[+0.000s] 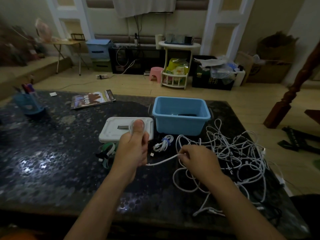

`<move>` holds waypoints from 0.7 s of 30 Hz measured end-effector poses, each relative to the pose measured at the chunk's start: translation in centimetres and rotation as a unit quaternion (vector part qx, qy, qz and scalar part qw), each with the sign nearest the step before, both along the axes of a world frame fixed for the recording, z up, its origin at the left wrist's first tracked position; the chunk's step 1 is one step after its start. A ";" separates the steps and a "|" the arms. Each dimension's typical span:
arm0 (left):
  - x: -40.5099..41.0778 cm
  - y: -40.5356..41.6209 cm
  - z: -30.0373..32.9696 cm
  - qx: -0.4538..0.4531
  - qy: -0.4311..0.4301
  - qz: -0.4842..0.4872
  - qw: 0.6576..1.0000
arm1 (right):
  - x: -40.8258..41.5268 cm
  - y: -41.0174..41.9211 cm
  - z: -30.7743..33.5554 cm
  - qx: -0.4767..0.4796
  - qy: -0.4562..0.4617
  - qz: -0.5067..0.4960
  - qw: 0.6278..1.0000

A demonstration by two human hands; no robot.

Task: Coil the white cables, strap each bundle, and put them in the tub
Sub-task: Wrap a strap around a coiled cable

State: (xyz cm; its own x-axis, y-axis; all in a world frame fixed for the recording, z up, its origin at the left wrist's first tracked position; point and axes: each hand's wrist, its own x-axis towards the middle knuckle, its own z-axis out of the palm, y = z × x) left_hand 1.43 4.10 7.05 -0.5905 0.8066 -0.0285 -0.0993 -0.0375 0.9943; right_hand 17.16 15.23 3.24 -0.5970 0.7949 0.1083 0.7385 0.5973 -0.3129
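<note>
- My left hand (132, 149) grips the first loops of a white cable (162, 161); my right hand (195, 158) pinches its run.
- It looks light, limp and springy; I'd pinch close to the coil.
- The loose tangle (239, 153) lies on the tabletop (60, 161) beside the tub (181, 115).

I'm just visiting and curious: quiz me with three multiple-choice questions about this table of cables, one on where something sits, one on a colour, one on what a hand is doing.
1. Where does the white lid lie?
A. left of the tub
B. inside the tub
C. on the floor

2. What colour is the tub?
A. red
B. light blue
C. black

3. What is the right hand doing?
A. resting flat on the table
B. holding a pen
C. pinching a white cable

Answers: 1 A, the lid lies on the table beside the tub's left wall. 2 B, its walls and rim are light blue. 3 C, the white cable runs from its fingertips to the left hand.
</note>
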 end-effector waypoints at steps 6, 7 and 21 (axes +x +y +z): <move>-0.8 0.3 -1.8 -0.079 0.240 0.022 0.967 | -0.8 0.1 -0.4 0.052 0.095 0.059 0.992; -0.7 0.4 -2.0 -0.088 0.249 0.020 0.964 | -1.0 0.0 -0.4 0.060 0.103 0.062 0.991; -0.2 0.5 -1.6 -0.081 0.194 0.048 0.977 | -0.5 -0.5 1.2 -0.105 0.045 0.165 0.980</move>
State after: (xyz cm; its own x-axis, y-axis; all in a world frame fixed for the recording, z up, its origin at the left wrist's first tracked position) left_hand 1.24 4.64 5.44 -0.6549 0.7505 0.0888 0.2815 0.1332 0.9503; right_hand 16.63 14.69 4.48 -0.8207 0.5708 0.0269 0.4797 0.7138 -0.5102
